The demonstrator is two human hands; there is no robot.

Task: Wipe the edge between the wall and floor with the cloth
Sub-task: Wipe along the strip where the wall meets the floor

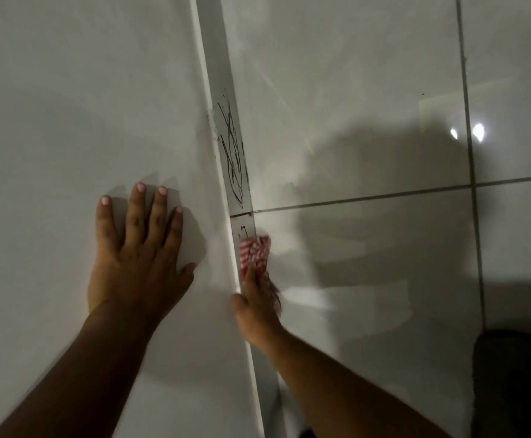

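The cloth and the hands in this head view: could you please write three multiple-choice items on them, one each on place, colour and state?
1. Where is the cloth?
A. against the skirting strip
B. on the wall
C. far out on the floor

2. What colours is the cloth?
A. blue
B. red and white
C. plain green

3. How is the left hand?
A. in a fist
B. holding the cloth
C. flat on the wall

Answers: 1 A, the right hand presses it there; 2 B, it is striped; 3 C, its fingers are spread.

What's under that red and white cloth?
The cloth, held by the right hand, presses on the skirting strip where wall meets floor. Black scribbles show just beyond it; any marks beneath are covered.
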